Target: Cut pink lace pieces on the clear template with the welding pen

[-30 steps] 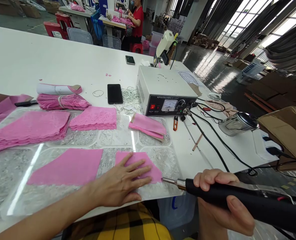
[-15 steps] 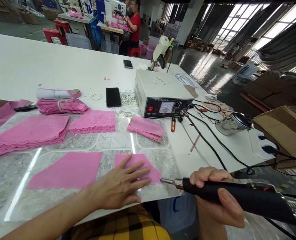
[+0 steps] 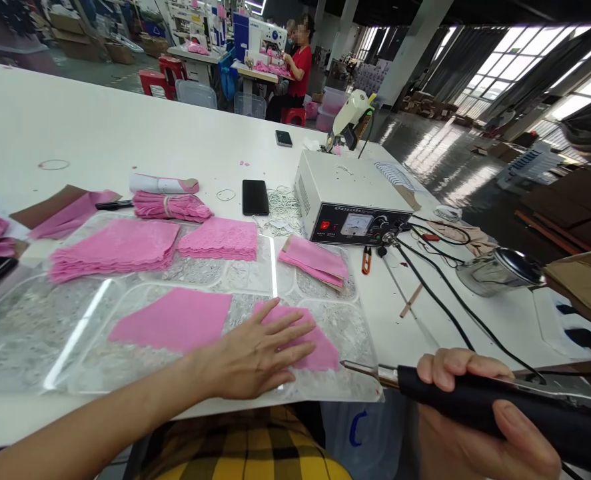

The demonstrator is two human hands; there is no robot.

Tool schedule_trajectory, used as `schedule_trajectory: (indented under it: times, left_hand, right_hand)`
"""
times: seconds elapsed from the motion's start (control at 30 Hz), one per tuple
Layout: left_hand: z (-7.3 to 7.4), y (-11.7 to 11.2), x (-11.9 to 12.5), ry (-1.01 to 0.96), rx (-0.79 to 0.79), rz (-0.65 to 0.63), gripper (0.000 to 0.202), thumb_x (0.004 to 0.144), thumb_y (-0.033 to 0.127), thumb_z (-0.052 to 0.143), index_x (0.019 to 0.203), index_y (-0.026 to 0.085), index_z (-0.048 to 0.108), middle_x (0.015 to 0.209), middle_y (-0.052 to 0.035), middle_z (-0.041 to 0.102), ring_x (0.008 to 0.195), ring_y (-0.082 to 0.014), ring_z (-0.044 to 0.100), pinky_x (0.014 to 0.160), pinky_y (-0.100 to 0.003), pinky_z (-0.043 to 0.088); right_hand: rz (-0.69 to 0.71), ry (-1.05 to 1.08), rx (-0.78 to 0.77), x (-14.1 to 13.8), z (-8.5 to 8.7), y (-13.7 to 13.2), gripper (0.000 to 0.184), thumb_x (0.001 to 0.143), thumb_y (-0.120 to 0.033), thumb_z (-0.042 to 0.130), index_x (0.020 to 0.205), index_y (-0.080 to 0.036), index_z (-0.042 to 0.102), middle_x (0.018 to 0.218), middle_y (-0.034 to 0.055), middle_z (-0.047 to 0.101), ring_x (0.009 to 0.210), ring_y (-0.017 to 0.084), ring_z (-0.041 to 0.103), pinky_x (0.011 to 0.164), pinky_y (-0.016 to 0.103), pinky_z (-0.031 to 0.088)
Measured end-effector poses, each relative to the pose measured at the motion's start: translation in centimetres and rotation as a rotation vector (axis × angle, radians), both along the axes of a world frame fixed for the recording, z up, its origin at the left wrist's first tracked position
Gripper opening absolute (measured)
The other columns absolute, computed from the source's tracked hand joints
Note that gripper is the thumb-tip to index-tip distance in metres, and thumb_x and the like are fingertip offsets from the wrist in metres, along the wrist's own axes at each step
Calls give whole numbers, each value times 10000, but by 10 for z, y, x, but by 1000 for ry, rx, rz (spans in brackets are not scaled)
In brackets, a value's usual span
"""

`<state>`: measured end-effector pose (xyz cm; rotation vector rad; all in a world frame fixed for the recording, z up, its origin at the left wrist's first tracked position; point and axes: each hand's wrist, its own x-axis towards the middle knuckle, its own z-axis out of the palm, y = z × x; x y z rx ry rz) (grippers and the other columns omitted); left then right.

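Note:
My left hand [image 3: 258, 350] lies flat, fingers spread, on a small pink fabric piece [image 3: 320, 350] that rests on a clear plastic sheet [image 3: 35, 333]. My right hand [image 3: 468, 433] grips a black handheld tool [image 3: 500, 410]. Its metal tip [image 3: 355, 367] points left, just right of the fabric's corner. A larger pink fabric piece [image 3: 175, 320] lies left of my left hand.
Stacks of pink lace [image 3: 115, 247] and fabric [image 3: 318, 260] sit behind. A white control box [image 3: 350, 197] with cables, a black phone [image 3: 255, 197], a metal lid [image 3: 500, 270] and small snips [image 3: 366, 260] are on the white table [image 3: 125, 140]. A person [image 3: 300, 63] sews far back.
The view has shifted so everything sits further right. The tool's tip has drawn back slightly right of the fabric's corner. My left hand stays flat on the piece.

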<state>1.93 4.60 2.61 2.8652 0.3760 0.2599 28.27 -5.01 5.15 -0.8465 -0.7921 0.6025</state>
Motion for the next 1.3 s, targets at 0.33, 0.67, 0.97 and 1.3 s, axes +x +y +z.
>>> schedule_trajectory:
  times: [0.33, 0.67, 0.97, 1.3]
  left_hand:
    - [-5, -7, -75, 74, -84, 251, 563, 845, -12, 455, 1345, 236, 524, 1543, -45, 326, 1452, -255, 228, 1186, -511, 167]
    - [-10, -10, -72, 145, -26, 224, 534, 909, 12, 436, 1366, 283, 488, 1543, -67, 321, 1450, -276, 224, 1166, -555, 176]
    - [-12, -11, -71, 115, 30, 230, 489, 933, 49, 437, 1368, 267, 491, 1526, -98, 353, 1437, -315, 250, 1135, -580, 233]
    - [-12, -14, -68, 102, 65, 247, 467, 937, 91, 452, 1363, 275, 496, 1499, -107, 400, 1421, -330, 290, 1112, -591, 265]
  right_hand:
    - [204, 59, -107, -31, -17, 0, 232, 717, -373, 574, 876, -207, 602, 737, 5, 499, 622, 134, 450, 550, 308, 450]
    - [337, -5, -78, -71, -5, 10, 235, 726, -348, 557, 906, -204, 600, 742, 14, 521, 613, 133, 479, 567, 321, 471]
    - [422, -47, -6, -84, -10, 24, 244, 726, -316, 540, 917, -187, 618, 760, 28, 540, 592, 136, 511, 531, 326, 484]
    - [461, -53, 22, -99, -8, 33, 242, 721, -303, 527, 905, -180, 627, 755, 29, 542, 590, 135, 520, 542, 316, 471]
